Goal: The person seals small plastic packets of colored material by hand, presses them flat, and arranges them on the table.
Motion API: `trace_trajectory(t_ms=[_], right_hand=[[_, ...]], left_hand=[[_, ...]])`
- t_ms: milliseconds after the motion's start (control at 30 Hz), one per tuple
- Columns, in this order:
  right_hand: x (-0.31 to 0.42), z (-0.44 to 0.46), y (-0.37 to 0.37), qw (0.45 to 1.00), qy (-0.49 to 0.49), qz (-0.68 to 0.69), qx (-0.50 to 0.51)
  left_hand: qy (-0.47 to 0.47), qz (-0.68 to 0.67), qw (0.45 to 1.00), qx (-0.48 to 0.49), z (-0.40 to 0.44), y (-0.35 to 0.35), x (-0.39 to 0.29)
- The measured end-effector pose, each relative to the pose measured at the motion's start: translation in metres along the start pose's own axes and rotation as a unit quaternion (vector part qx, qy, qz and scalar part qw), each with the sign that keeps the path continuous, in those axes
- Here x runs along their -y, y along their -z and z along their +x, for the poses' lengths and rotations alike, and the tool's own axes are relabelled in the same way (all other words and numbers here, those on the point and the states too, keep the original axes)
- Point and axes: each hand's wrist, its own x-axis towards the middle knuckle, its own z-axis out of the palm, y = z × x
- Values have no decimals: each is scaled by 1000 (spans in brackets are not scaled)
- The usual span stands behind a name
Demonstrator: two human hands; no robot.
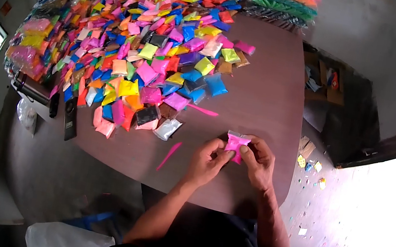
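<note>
Between my two hands is a small clear packet of bright pink material (237, 142), held just above the front right part of the table. My left hand (208, 161) pinches its lower left side with thumb and fingers. On the other side, my right hand (258, 163) grips its right edge, the thumb pressed on the front. A thin pink plastic strip (169, 156) lies on the table left of my left hand. Farther back, a second pink strip (203, 110) rests beside the heap of packets. A silver-white packet (168, 129) is at the heap's near edge.
A big heap of colourful packets (148, 51) covers the table's left and back. Bundled packs (281, 3) are stacked at the far edge. A black remote control (70, 119) sits at the left edge. An open cardboard box (331, 82) stands right of the table (267, 93).
</note>
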Motion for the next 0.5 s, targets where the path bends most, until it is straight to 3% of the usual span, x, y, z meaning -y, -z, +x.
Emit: trace_trajectory(t_ms=[167,267,500], right_hand=[[-12,-1,11,999,6,38,11],[-6,-3,3,1000,0,26,2],[3,-5,2,999,-25,-31,33]], left_hand=[[31,-109,991,71,4,-3,-9],[49,-84,995,12,5,-5,-11],[-12,-36,999,7,2,4,2]])
